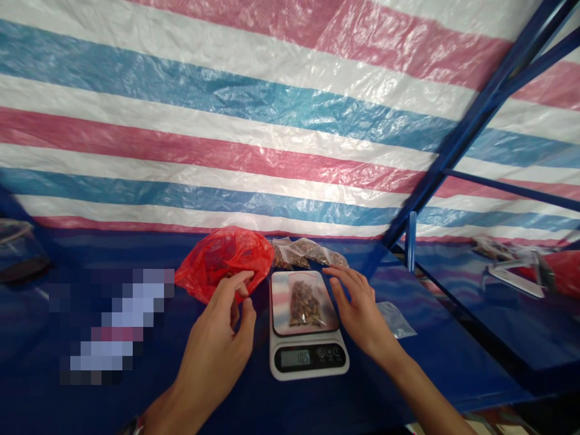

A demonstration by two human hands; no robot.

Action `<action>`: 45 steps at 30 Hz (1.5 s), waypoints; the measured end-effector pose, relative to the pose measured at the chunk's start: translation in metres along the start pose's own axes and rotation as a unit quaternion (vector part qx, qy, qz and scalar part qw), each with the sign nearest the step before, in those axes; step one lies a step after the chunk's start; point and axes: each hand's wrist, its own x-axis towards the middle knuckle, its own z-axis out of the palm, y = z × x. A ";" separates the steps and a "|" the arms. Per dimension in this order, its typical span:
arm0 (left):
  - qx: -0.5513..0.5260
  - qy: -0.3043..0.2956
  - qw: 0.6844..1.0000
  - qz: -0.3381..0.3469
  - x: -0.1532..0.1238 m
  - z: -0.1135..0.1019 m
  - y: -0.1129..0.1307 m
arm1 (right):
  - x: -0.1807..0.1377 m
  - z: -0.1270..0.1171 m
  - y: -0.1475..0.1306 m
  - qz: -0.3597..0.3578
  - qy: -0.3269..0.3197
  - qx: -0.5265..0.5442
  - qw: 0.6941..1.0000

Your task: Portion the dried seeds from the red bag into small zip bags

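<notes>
A white digital scale [310, 362] stands on the blue surface, its display showing digits that look like 105 or 10.5. On its reflective plate lies a clear zip bag [307, 302] filled with brownish dried pieces. My left hand [222, 329] is left of the scale, thumb and fingers apart and slightly bent, fingertips over the near edge of an opened red plastic bag [226, 257]. The contents of that bag are mostly hidden. At the scale's right edge, my right hand [356, 305] hovers with fingers stretched and nothing in them.
Several filled clear bags [308, 251] lie behind the scale. A flat clear bag [396, 320] rests to the right. Blue metal bars [453, 142] rise at the right, before a striped plastic sheet [235, 145]. A dark-bottomed container [20, 254] stands far left.
</notes>
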 end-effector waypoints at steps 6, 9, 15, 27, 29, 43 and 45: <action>-0.003 0.004 1.000 0.017 -0.005 -0.003 0.002 | 0.007 0.017 -0.002 -0.030 0.008 -0.072 0.997; 0.004 0.009 1.000 0.026 -0.006 -0.004 0.004 | 0.014 0.026 -0.003 -0.021 0.010 -0.096 0.995; -0.018 -0.015 1.000 0.004 -0.008 0.001 0.013 | 0.024 0.029 -0.010 0.023 0.026 -0.038 0.999; -0.426 0.095 0.861 -0.261 0.015 0.030 0.025 | 0.065 0.048 -0.125 -0.033 -0.108 0.191 0.975; -0.482 0.111 0.819 -0.290 0.022 0.028 0.024 | 0.077 0.061 -0.140 -0.042 -0.125 0.156 0.979; -0.563 0.105 0.725 -0.382 0.035 0.008 0.011 | 0.093 0.100 -0.166 -0.112 -0.194 0.042 0.974; -0.553 0.105 0.724 -0.399 0.036 0.006 0.012 | 0.093 0.098 -0.166 -0.110 -0.198 0.036 0.973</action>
